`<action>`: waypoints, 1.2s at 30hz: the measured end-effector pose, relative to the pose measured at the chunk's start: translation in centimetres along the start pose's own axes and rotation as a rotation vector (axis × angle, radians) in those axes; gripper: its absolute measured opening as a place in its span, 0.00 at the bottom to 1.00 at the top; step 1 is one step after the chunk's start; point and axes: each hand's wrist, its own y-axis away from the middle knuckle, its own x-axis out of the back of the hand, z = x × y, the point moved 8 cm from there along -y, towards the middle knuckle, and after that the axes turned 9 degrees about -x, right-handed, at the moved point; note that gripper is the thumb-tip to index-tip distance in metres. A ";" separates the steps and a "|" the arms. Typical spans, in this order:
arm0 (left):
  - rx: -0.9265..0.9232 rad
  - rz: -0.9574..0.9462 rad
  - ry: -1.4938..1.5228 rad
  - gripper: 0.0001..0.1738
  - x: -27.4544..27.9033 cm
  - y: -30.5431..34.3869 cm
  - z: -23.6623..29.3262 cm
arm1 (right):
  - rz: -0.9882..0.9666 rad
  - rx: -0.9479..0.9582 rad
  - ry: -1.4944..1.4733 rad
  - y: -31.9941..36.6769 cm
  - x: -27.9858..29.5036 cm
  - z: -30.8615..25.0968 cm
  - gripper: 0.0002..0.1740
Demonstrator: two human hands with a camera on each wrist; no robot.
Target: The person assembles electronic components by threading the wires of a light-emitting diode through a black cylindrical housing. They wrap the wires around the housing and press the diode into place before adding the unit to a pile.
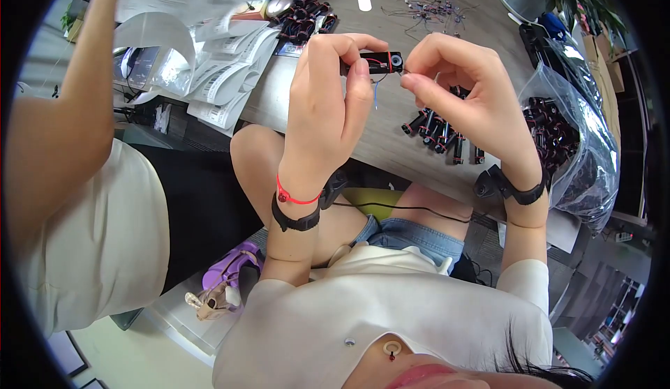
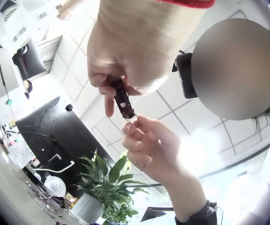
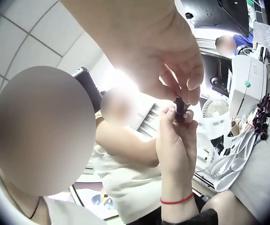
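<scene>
My left hand (image 1: 324,103) holds a small black rectangular module (image 1: 382,62) between thumb and fingers, above the table. Red wire runs along its open side, a round silvery part sits at its right end, and a blue wire (image 1: 376,96) hangs below. My right hand (image 1: 474,89) is at that end, thumb and index finger pinching a thin wire, its other fingers curled. In the left wrist view, the module (image 2: 122,99) points at the right fingertips (image 2: 134,125). The right wrist view shows the module (image 3: 180,107) between both hands, partly covered by fingers.
Several similar black modules (image 1: 436,131) lie on the table (image 1: 335,12) below my hands, with another pile (image 1: 301,18) at the back left. A clear plastic bag (image 1: 590,138) of them stands right. Loose wired parts (image 1: 436,12) lie behind; label sheets (image 1: 223,75) and another person's arm (image 1: 87,75) are left.
</scene>
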 end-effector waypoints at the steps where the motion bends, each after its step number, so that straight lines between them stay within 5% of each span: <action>1: -0.017 -0.006 -0.020 0.06 0.0 0.0 0.1 | 0.000 0.000 0.000 0.0 0.0 0.1 0.03; 19: -0.170 0.046 -0.171 0.05 -0.6 0.1 0.8 | 0.005 0.017 -0.197 -0.2 -1.6 1.0 0.05; 24: -0.081 0.072 -0.019 0.03 -0.6 0.4 0.4 | 0.020 0.024 -0.466 -0.2 -2.0 1.2 0.09; 36: -0.006 0.122 0.160 0.02 -0.7 0.2 -0.4 | 0.098 0.131 -0.455 0.3 -0.9 0.4 0.15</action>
